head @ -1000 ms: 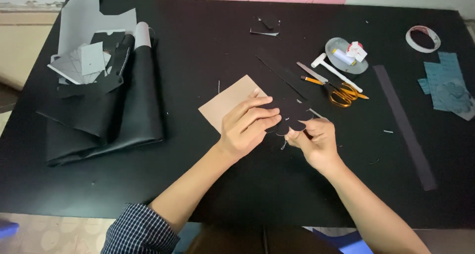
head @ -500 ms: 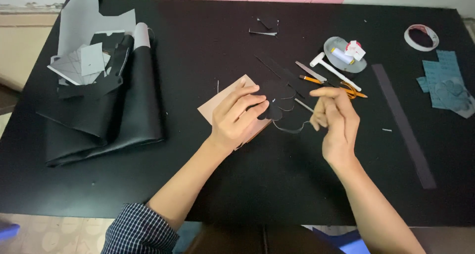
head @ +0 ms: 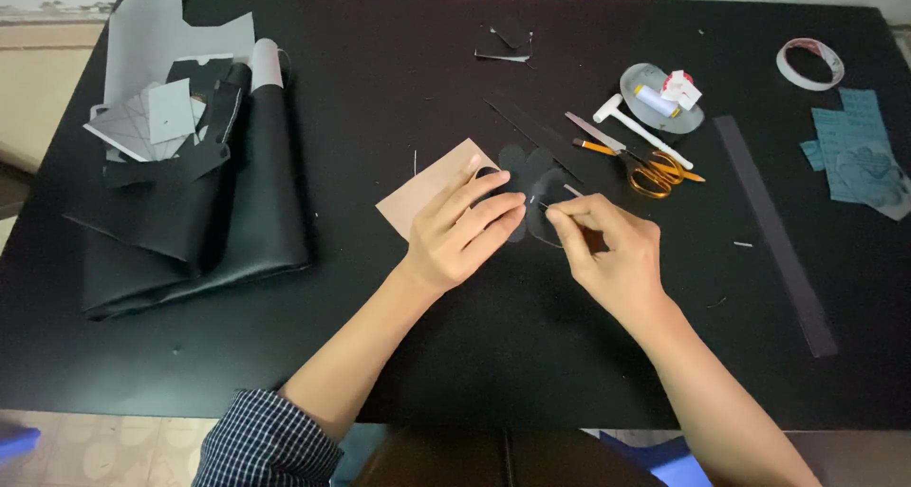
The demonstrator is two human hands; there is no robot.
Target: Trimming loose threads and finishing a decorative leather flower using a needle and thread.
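At centre of the black worktop (head: 399, 373), the left hand (head: 460, 233) lies flat, fingers extended, pressing on a tan leather piece (head: 427, 195) and the edge of a dark flower-shaped cut-out (head: 531, 169) just beside it. Right hand (head: 612, 254) is closed in a pinch on a thin needle (head: 543, 205), its tip at the cut-out's lower edge close to the left fingertips. Beyond the hands lie orange-handled scissors (head: 655, 174) and a white mallet (head: 641, 131); a folded black leather roll (head: 190, 221) sits well apart at far left, a tape ring (head: 809, 64) at far right.
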